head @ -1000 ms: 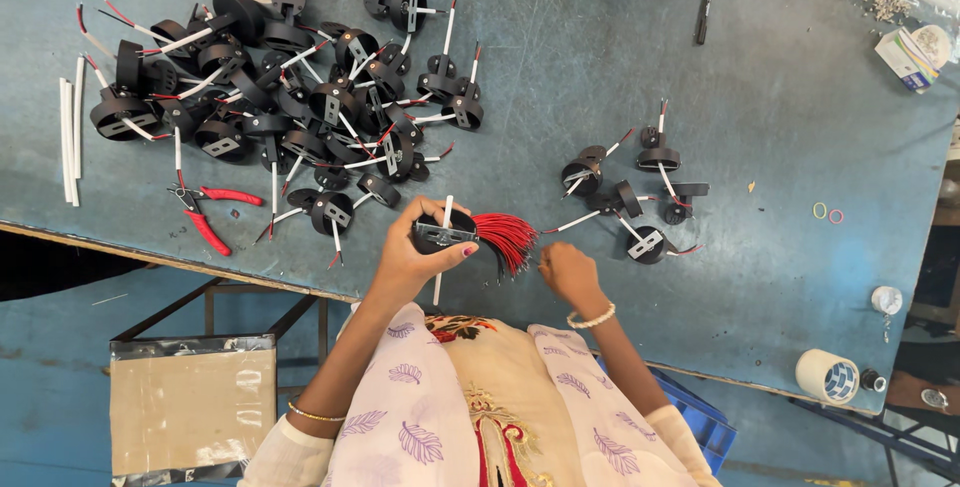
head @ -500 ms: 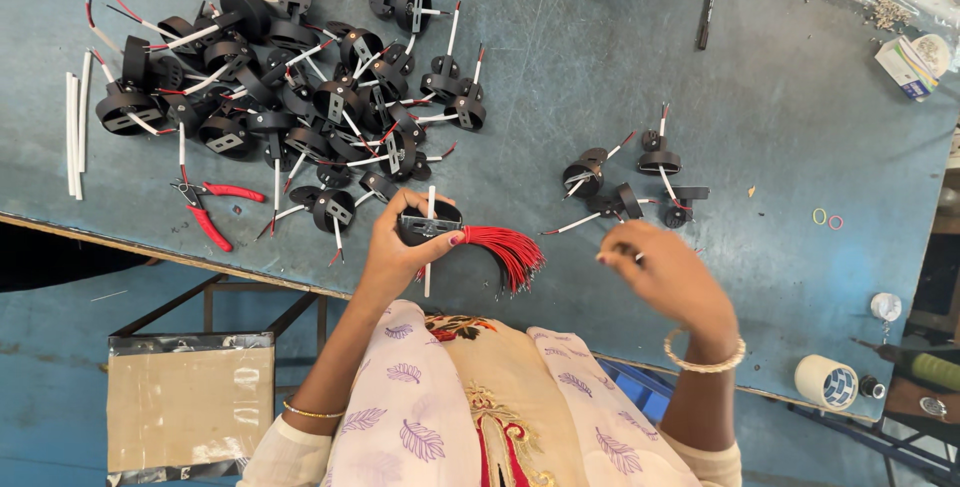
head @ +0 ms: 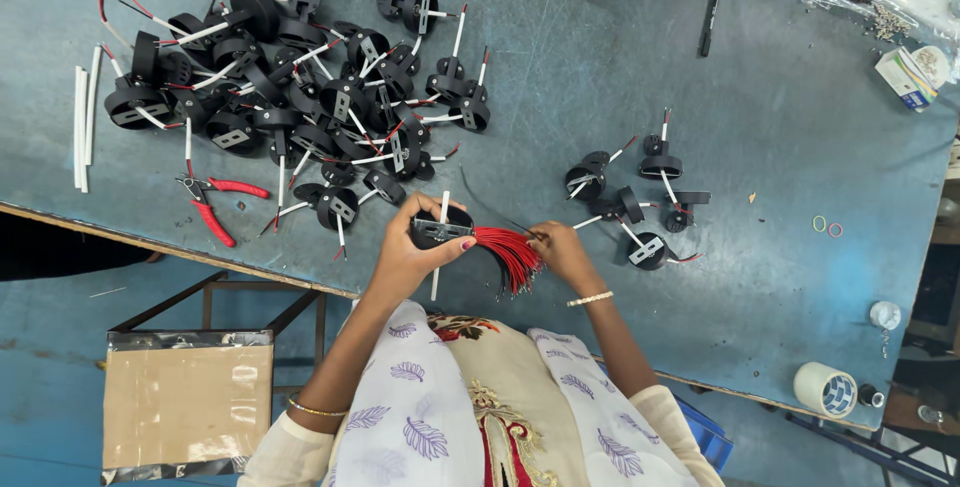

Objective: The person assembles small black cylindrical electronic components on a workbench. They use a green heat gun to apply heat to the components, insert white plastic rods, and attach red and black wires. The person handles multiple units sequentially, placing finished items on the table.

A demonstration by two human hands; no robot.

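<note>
Beside red-handled pliers (head: 222,207) and a heap of black wired parts (head: 290,97) on the blue table (head: 780,127), the left hand (head: 410,252) grips a black round part (head: 442,229) while the right hand (head: 560,252) pinches its red wires (head: 508,250) at the table's near edge.

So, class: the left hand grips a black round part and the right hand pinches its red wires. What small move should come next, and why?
Probably the right hand should draw its pinched strand clear of the red wires, since they fan out loosely from the black round part that the left hand holds steady.
</note>
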